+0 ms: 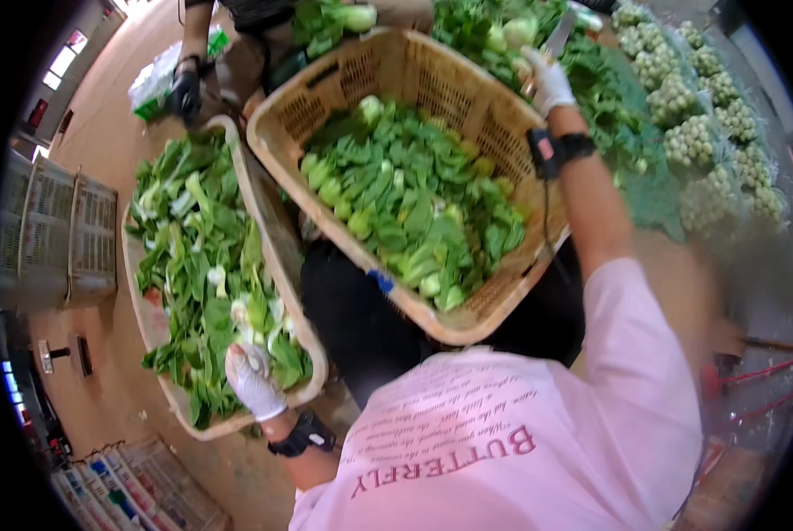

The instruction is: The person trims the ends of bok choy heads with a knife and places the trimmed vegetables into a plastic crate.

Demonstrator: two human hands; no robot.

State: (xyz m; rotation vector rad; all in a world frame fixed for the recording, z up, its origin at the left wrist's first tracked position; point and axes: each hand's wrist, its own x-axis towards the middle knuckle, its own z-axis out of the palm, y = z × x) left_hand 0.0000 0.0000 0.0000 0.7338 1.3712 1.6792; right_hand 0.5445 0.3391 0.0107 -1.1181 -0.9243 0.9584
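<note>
My left hand, in a white glove, is low over the near end of a pale crate filled with loose bok choy leaves. Its fingers look curled beside white stalks; whether they grip any is unclear. My right hand, also white-gloved, is stretched to the far right, closed on a knife with its blade pointing up and away. Below that blade lies a heap of leafy bok choy. Between my arms, a tan slotted basket stands tilted in front of me, partly filled with bok choy heads.
Across from me sits another person, whose dark-gloved hand hangs beside the left crate. Bagged pale-green bundles line the far right. Stacked crates stand at the left, more crates at lower left. Red metal bars show at right.
</note>
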